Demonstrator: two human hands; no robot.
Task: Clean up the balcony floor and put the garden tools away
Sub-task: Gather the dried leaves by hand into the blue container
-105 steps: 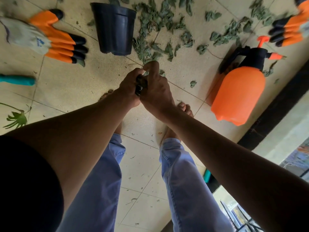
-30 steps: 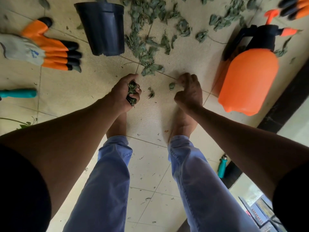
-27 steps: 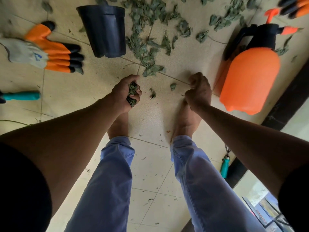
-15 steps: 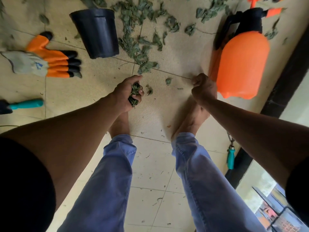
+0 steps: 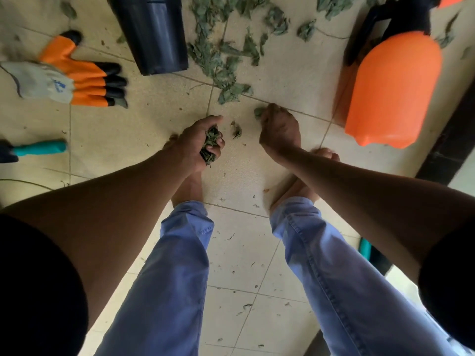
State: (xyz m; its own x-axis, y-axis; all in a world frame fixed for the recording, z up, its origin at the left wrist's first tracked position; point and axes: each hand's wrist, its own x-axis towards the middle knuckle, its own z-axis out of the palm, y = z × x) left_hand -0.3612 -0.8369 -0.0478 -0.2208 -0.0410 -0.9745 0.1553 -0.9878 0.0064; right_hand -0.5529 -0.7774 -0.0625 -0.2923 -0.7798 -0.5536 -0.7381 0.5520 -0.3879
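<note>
My left hand point(image 5: 199, 143) grips a wad of green leaves point(image 5: 211, 145) above the tiled floor point(image 5: 144, 124). My right hand point(image 5: 279, 129), fingers curled, pinches a leaf point(image 5: 258, 111) on the floor. More loose leaves point(image 5: 226, 60) lie farther off, between a black pot point(image 5: 154, 34) and an orange sprayer point(image 5: 393, 91). A glove point(image 5: 64, 75) lies far left.

beige tiled floor point(image 5: 144, 124) with grout lines, dusty, small leaf crumbs all over. lying on it: black plastic pot point(image 5: 154, 32) tipped on its side at top; scattered dried green leaves point(image 5: 221, 57) right of the pot; orange-and-grey glove point(image 5: 66, 75) flat at left; teal tool handle point(image 5: 38, 148) at left edge; orange sprayer bottle point(image 5: 393, 91) with black top at right. one loose leaf point(image 5: 237, 131) near centre. bare feet point(image 5: 189, 186) stand on the tiles.
</note>
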